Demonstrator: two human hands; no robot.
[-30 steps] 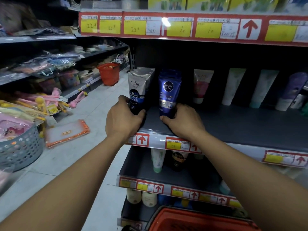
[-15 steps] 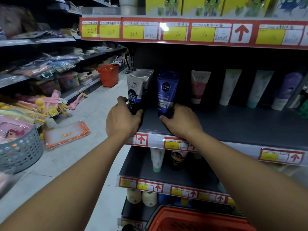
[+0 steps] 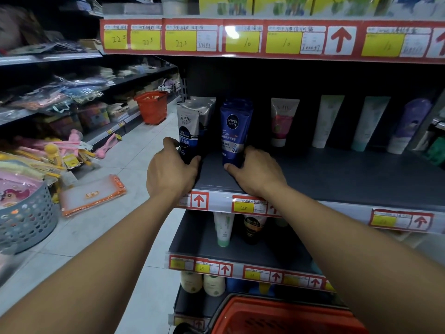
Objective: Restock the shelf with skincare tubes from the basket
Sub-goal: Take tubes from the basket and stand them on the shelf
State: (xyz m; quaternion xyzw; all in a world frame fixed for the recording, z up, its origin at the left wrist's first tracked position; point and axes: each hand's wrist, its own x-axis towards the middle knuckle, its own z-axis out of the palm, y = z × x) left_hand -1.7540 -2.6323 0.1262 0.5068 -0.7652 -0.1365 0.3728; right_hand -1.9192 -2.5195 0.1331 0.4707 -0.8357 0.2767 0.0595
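Note:
A grey and blue Softto tube [image 3: 189, 131] stands upright at the left end of the dark shelf [image 3: 337, 179], with more like it behind. My left hand [image 3: 171, 172] grips its base. Beside it stands a blue Nivea Men tube [image 3: 234, 131], and my right hand [image 3: 255, 172] holds its lower end, thumb at the front. The red basket [image 3: 284, 317] sits at the bottom of the view, below my right arm; its contents are hidden.
Further right on the same shelf stand a pink tube [image 3: 283, 121], two pale green tubes [image 3: 327, 120] and a purple one [image 3: 409, 124]. Lower shelves hold more tubes and bottles. A grey perforated basket [image 3: 26, 222], an orange pouch [image 3: 92, 194] and another red basket [image 3: 153, 107] sit in the aisle.
Both hands stay on the two tubes at the shelf's left end. The tubes sit slightly nearer the front edge; little else differs.

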